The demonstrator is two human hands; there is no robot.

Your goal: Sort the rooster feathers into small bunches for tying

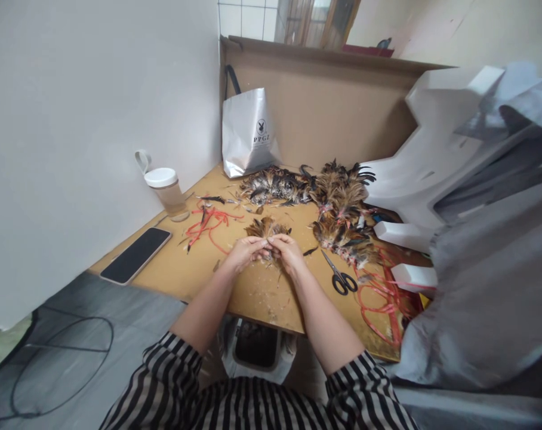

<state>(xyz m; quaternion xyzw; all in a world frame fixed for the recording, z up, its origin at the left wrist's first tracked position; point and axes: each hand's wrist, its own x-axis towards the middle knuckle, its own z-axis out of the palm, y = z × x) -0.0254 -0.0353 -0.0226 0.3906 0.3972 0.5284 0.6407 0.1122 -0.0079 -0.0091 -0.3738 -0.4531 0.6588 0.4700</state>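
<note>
Both hands meet over the middle of the table, pinching a small bunch of brown and black feathers (266, 227). My left hand (248, 251) is closed on the bunch from the left, and my right hand (286, 249) is closed on it from the right, thumbs close together. The feather tips fan out beyond the fingers; the quill ends are partly hidden by the hands. Black-handled scissors (340, 278) lie right of my right hand. Beyond them sits a bundle of feathers (345, 239), with a larger feather pile (340, 185) behind it.
Dark feathers (275, 185) lie before a silver bag (248, 131). Red string (211, 221) is at left, with more red string (381, 307) at right. A phone (136, 255) and a lidded cup (168, 191) stand left. White foam (405, 173) and grey cloth (499, 263) border the right.
</note>
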